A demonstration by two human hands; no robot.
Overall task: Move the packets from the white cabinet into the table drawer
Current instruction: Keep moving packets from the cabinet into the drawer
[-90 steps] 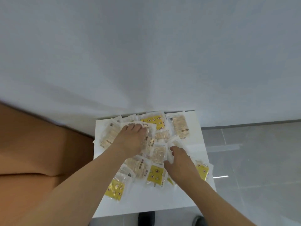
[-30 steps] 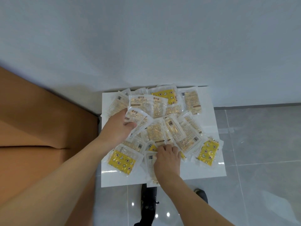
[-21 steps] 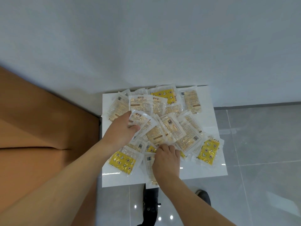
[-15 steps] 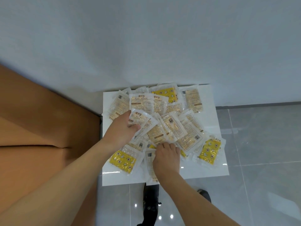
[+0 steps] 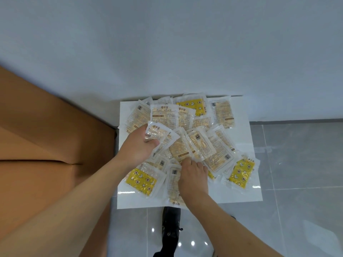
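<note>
many packets (image 5: 187,145) lie heaped on the white cabinet (image 5: 246,193); gathering step; left hand (image 5: 137,147) pinches a small fan of them; right hand (image 5: 193,177), fingers curled, digs under more; next, lift toward the drawer, unseen

White cabinet top (image 5: 241,193): glossy white. Packets (image 5: 163,115): clear film, mostly pale beige with orange print and black barcodes. Three yellow packets (image 5: 142,180) carry white stars, moons and dark round motifs. Table (image 5: 46,136): plain orange-brown. Wall (image 5: 167,43): pale grey-white. Floor (image 5: 300,164): grey tiles, light grout lines.
</note>
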